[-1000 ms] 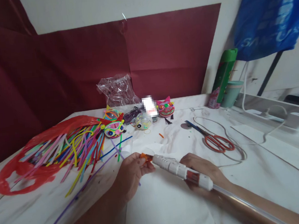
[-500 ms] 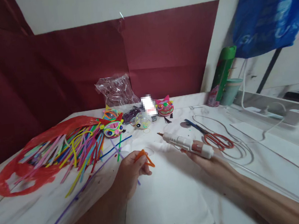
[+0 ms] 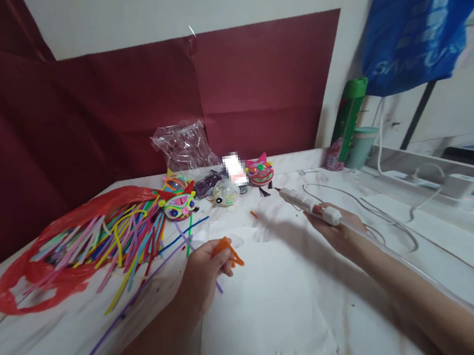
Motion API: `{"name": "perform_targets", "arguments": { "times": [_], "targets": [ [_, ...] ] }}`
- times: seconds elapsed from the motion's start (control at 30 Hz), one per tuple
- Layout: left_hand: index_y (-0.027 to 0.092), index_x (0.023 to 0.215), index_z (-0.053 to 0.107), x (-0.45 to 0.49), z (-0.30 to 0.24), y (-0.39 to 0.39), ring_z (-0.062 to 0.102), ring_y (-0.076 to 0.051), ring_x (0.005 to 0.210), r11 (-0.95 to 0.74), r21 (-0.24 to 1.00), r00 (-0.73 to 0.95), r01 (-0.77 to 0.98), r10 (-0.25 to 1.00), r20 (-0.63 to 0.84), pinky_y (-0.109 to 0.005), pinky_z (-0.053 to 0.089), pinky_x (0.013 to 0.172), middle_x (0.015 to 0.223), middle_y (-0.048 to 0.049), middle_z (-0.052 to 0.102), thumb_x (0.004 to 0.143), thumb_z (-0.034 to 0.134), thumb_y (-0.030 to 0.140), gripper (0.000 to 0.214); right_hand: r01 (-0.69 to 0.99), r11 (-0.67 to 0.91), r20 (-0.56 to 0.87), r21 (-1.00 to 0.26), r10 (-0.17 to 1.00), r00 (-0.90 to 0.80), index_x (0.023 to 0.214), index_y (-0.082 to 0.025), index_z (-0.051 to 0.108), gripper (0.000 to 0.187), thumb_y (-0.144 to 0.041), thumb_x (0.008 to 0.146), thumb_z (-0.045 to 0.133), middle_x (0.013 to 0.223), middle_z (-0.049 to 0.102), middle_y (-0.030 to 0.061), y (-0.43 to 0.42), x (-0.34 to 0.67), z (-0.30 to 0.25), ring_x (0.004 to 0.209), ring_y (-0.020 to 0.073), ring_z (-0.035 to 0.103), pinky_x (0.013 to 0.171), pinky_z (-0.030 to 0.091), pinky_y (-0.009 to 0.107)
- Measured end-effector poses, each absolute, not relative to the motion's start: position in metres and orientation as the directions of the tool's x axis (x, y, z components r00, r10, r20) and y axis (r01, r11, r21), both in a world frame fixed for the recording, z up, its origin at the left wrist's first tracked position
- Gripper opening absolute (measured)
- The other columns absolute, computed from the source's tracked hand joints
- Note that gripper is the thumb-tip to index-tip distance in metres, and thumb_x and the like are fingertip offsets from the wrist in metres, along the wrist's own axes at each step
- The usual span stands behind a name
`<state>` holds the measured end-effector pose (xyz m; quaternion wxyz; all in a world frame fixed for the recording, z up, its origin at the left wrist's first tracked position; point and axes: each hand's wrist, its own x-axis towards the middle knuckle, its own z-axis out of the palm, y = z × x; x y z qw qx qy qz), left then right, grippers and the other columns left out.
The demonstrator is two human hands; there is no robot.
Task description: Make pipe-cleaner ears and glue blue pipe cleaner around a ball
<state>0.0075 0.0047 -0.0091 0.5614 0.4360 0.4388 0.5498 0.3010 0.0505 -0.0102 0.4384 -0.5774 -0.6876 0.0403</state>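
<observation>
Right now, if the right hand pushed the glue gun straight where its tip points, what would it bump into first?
Probably the little black tassel, then the pink eared head behind it. I can't tell how high the right hand holds the glue gun, so it might pass above them.

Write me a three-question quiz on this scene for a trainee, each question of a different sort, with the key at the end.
1. Multiple choice: what colour is the bent strip in the left hand?
a) purple
b) orange
c) green

2. True or false: the right hand holds the white glue gun with its tip apart from the bent strip.

3. Short answer: what stands right beside the green-capped can on the right side of the view?

Key:
1. b) orange.
2. True; a clear gap shows between the tip and the bent strip.
3. A pale green cup.
</observation>
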Motion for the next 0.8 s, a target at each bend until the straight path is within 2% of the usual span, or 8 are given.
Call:
{"name": "perform_targets", "arguments": {
  "times": [0.07,0.13,0.23,0.4,0.53,0.7,0.8],
  "targets": [
    [0.011,0.093,0.062,0.008,-0.009,0.005,0.052,-0.009,0.046,0.015,0.968,0.002,-0.251,1.000,-0.015,-0.022,0.039,0.049,0.055,0.0025,0.062,0.061,0.074,0.027,0.038,0.820,0.295,0.551,-0.490,0.834,0.029,0.072,-0.020,0.058,0.018,-0.035,0.080,0.051,0.069,0.062,0.0046,0.058,0.309,-0.009,0.062,0.0200,0.057,0.055,0.038,0.028],
    [0.012,0.094,0.060,0.008,-0.008,0.005,0.053,-0.010,0.047,0.011,0.961,0.003,-0.277,1.000,-0.010,-0.023,0.041,0.050,0.058,0.0013,0.065,0.059,0.075,0.026,0.040,0.881,0.281,0.516,-0.380,0.855,-0.049,0.076,-0.019,0.060,0.015,-0.029,0.079,0.050,0.076,0.064,0.0079,0.064,0.314,-0.010,0.074,0.0228,0.059,0.062,0.040,0.028],
    [0.012,0.084,0.060,0.007,-0.005,0.005,0.056,-0.011,0.052,0.004,0.948,0.027,-0.320,1.000,0.005,-0.024,0.044,0.054,0.062,-0.0008,0.066,0.060,0.076,0.030,0.034,0.943,0.238,0.438,-0.234,0.892,-0.116,0.082,-0.016,0.061,0.013,-0.020,0.079,0.049,0.083,0.065,0.0112,0.072,0.318,-0.016,0.086,0.0246,0.057,0.069,0.040,0.029],
    [0.012,0.074,0.061,0.004,-0.003,0.007,0.054,-0.010,0.049,-0.005,0.955,0.036,-0.296,0.999,0.017,-0.022,0.042,0.050,0.051,0.0005,0.062,0.063,0.077,0.036,0.030,0.980,0.176,0.410,-0.096,0.904,-0.123,0.083,-0.015,0.061,0.012,-0.011,0.080,0.050,0.089,0.065,0.0125,0.076,0.316,-0.025,0.093,0.0239,0.053,0.075,0.038,0.028],
    [0.013,0.078,0.062,0.002,-0.002,0.009,0.055,-0.010,0.050,-0.037,0.951,-0.002,-0.307,0.999,0.038,-0.021,0.042,0.049,0.056,0.0007,0.064,0.062,0.079,0.032,0.030,0.988,0.142,0.382,-0.064,0.918,-0.108,0.086,-0.014,0.063,0.016,-0.008,0.081,0.049,0.092,0.065,0.0128,0.080,0.315,-0.029,0.095,0.0238,0.052,0.075,0.037,0.028],
    [0.012,0.092,0.058,0.004,0.002,0.006,0.057,-0.012,0.052,-0.035,0.956,-0.010,-0.293,0.999,0.033,-0.026,0.046,0.053,0.064,-0.0018,0.068,0.057,0.079,0.027,0.044,0.982,0.177,0.303,-0.071,0.941,-0.148,0.086,-0.013,0.067,0.014,-0.012,0.077,0.057,0.092,0.068,0.0132,0.081,0.324,-0.028,0.094,0.0257,0.054,0.078,0.038,0.030],
    [0.014,0.099,0.052,0.006,0.003,0.003,0.059,-0.014,0.052,-0.060,0.962,-0.040,-0.267,0.998,0.051,-0.029,0.048,0.056,0.064,-0.0012,0.069,0.059,0.075,0.027,0.048,0.977,0.195,0.274,-0.079,0.947,-0.167,0.104,-0.017,0.067,0.034,-0.017,0.069,0.066,0.108,0.067,0.0121,0.077,0.332,-0.017,0.103,0.0301,0.053,0.080,0.039,0.034]
  ]
}}
